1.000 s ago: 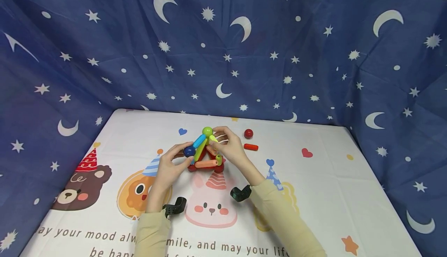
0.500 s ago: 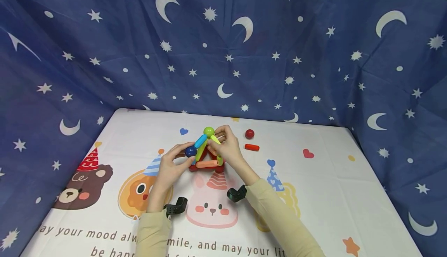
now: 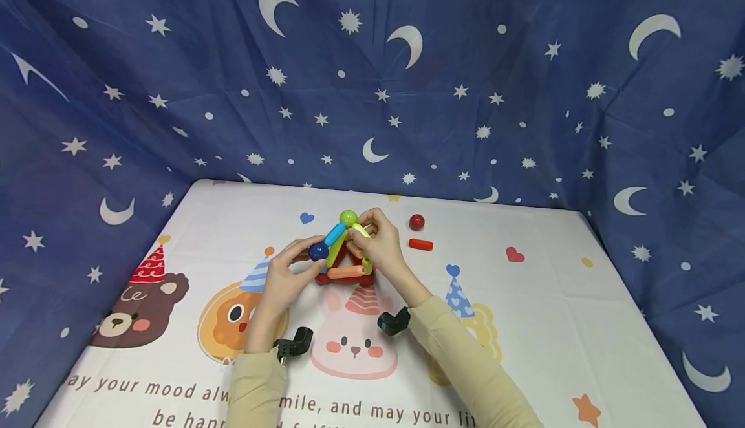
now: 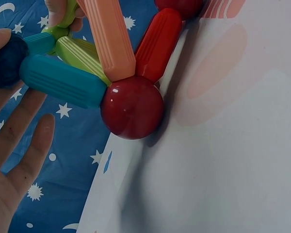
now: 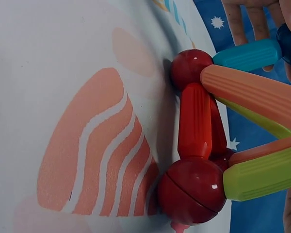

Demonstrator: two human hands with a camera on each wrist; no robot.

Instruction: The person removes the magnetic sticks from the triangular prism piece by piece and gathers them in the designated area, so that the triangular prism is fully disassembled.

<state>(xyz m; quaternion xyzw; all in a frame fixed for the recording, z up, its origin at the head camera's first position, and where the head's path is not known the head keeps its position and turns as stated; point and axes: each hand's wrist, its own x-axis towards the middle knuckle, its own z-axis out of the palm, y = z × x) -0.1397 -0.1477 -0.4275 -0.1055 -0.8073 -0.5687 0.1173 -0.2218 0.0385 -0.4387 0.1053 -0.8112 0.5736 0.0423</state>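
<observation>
Standing between the two hands on the white table, the frame of rods and balls points up toward the starry backdrop, the green ball at its tip. Its long axis runs there from the red balls at its foot. The left hand pinches the blue ball between thumb and fingers; the right hand pinches the yellow rod, which slants down rightward from the tip. The light-blue rod slants down leftward to the blue ball. Just beyond the right hand lie a loose ball and a loose rod, the rod lying nearly left to right.
</observation>
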